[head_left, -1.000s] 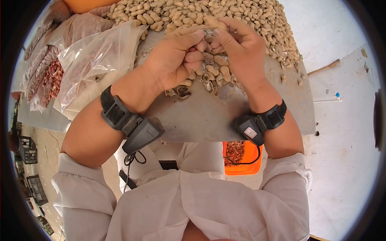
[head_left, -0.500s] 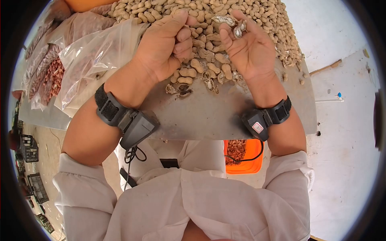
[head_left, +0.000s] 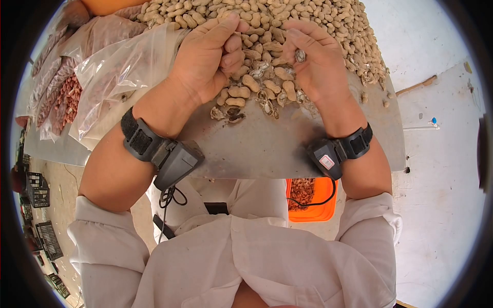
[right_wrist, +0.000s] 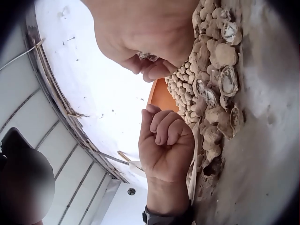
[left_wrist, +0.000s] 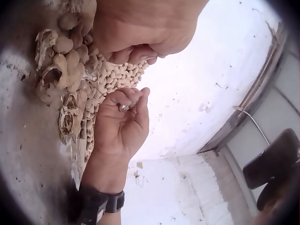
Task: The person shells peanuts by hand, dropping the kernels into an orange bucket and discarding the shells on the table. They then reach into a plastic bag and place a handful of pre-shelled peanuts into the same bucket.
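Observation:
My left hand (head_left: 208,59) hovers at the left front of the unshelled peanuts (head_left: 328,25), fingers curled into the palm and thumb against the forefinger. In the right wrist view this hand (right_wrist: 166,147) looks like a loose fist; its inside is hidden. Across from it, my right hand (head_left: 321,64) curls its fingers around an opened peanut shell (head_left: 300,55), whose pale inside faces up. The same shell (left_wrist: 124,108) peeks out between the fingers in the left wrist view. Below and between the hands lie whole peanuts (head_left: 239,92) and opened shells (head_left: 267,106) on the grey tabletop (head_left: 246,149).
Clear plastic bags (head_left: 123,74) with reddish shelled peanuts (head_left: 67,102) lie at the left of the table. An orange container (head_left: 110,5) stands at the back left. Beneath the front edge is an orange tub (head_left: 321,213) holding reddish bits. Black crates (head_left: 48,240) stand on the floor.
The hands have come apart from their shared grip on a peanut. The right hand opened with shell pieces, then curled again around one; a pale shell piece now shows on the peanuts between the hands.

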Demonstrator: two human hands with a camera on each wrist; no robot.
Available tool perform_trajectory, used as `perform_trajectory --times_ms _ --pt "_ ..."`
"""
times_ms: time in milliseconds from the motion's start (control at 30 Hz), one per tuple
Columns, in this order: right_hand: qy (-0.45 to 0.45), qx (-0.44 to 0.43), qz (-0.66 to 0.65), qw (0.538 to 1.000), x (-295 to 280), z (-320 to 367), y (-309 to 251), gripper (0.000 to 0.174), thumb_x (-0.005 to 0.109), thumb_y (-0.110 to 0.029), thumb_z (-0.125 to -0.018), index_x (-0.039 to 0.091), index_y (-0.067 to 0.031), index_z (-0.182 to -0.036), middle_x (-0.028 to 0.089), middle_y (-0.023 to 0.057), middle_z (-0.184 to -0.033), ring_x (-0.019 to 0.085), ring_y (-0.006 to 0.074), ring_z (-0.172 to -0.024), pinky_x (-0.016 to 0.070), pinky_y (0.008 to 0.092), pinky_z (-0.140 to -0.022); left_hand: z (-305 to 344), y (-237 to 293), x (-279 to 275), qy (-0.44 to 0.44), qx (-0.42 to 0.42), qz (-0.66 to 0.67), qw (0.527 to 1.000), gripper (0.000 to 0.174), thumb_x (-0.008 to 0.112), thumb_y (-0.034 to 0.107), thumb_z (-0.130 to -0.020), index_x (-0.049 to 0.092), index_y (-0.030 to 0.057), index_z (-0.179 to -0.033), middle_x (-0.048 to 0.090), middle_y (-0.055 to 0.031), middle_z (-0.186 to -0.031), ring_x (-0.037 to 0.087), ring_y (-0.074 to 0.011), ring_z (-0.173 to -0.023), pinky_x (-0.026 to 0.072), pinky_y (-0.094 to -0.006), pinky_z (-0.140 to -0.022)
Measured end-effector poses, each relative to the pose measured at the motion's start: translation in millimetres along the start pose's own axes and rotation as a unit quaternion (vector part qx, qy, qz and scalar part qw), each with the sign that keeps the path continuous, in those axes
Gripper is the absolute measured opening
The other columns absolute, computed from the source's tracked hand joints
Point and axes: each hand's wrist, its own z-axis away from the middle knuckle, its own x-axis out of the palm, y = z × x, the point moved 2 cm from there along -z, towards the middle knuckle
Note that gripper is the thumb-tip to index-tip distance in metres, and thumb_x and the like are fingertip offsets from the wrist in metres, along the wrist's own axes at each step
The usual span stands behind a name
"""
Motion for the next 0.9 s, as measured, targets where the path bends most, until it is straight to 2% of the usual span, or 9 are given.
perform_trajectory --times_ms 67,167,267,367,567,767,900 --pt "-0.005 -0.008 0.176 0.984 2 3 -5 0.017 0.063 -0.013 -0.082 0.065 -0.0011 -0.095 0.060 0.0011 -0.071 0.054 0.0109 -0.061 0.0427 0.0235 -0.054 0 0 0 0.002 0.001 0.001 1.000 0.021 0.049 0.026 -0.094 0.052 0.0058 -0.091 0.037 0.0045 -0.061 0.032 -0.0051 -0.050 0.0261 -0.0176 -0.043" --pt "-0.079 -0.069 0.349 0.931 10 6 -6 0.021 0.067 -0.017 -0.078 0.066 -0.0047 -0.096 0.062 0.0005 -0.071 0.053 0.0094 -0.057 0.0425 0.0252 -0.052 1 1 1 0.004 0.008 -0.003 1.000 0.021 0.049 0.026 -0.094 0.052 0.0059 -0.091 0.037 0.0042 -0.061 0.032 -0.0055 -0.050 0.0265 -0.0176 -0.044" --pt "-0.189 0.050 0.426 0.883 25 14 -14 0.027 0.069 -0.019 -0.074 0.066 -0.0075 -0.099 0.062 0.0042 -0.071 0.054 0.0126 -0.058 0.0441 0.0277 -0.054 -1 1 -1 -0.006 0.019 -0.021 1.000 0.022 0.048 0.027 -0.094 0.052 0.0057 -0.091 0.038 0.0041 -0.061 0.033 -0.0058 -0.050 0.0275 -0.0182 -0.045" --pt "-0.296 0.001 0.519 0.802 27 17 -8 0.031 0.071 -0.014 -0.071 0.064 -0.0089 -0.101 0.059 0.0042 -0.074 0.053 0.0135 -0.065 0.0420 0.0271 -0.056 -1 0 -2 -0.018 0.019 -0.046 0.999 0.023 0.047 0.028 -0.095 0.052 0.0054 -0.091 0.039 0.0038 -0.062 0.033 -0.0061 -0.051 0.0288 -0.0190 -0.046" --pt "-0.311 -0.105 0.542 0.773 23 17 3 0.034 0.068 -0.012 -0.068 0.062 -0.0100 -0.102 0.055 0.0088 -0.070 0.053 0.0243 -0.064 0.0431 0.0331 -0.059 0 -1 -1 -0.032 0.024 -0.083 0.996 0.024 0.046 0.027 -0.095 0.053 0.0046 -0.089 0.041 0.0036 -0.062 0.035 -0.0064 -0.050 0.0300 -0.0196 -0.046" --pt "-0.290 -0.106 0.572 0.760 26 20 1 0.029 0.066 -0.011 -0.067 0.058 -0.0075 -0.095 0.050 0.0081 -0.066 0.051 0.0245 -0.061 0.0414 0.0352 -0.056 2 -2 3 -0.041 0.026 -0.112 0.993 0.023 0.048 0.026 -0.094 0.054 0.0045 -0.087 0.041 0.0039 -0.062 0.034 -0.0061 -0.050 0.0289 -0.0194 -0.045" --pt "-0.295 -0.072 0.573 0.761 27 19 -2 0.022 0.065 -0.010 -0.069 0.056 -0.0059 -0.088 0.049 0.0081 -0.064 0.050 0.0245 -0.058 0.0402 0.0351 -0.054 2 -2 3 -0.042 0.027 -0.119 0.992 0.022 0.049 0.025 -0.094 0.054 0.0044 -0.088 0.041 0.0040 -0.062 0.033 -0.0059 -0.050 0.0278 -0.0193 -0.044"
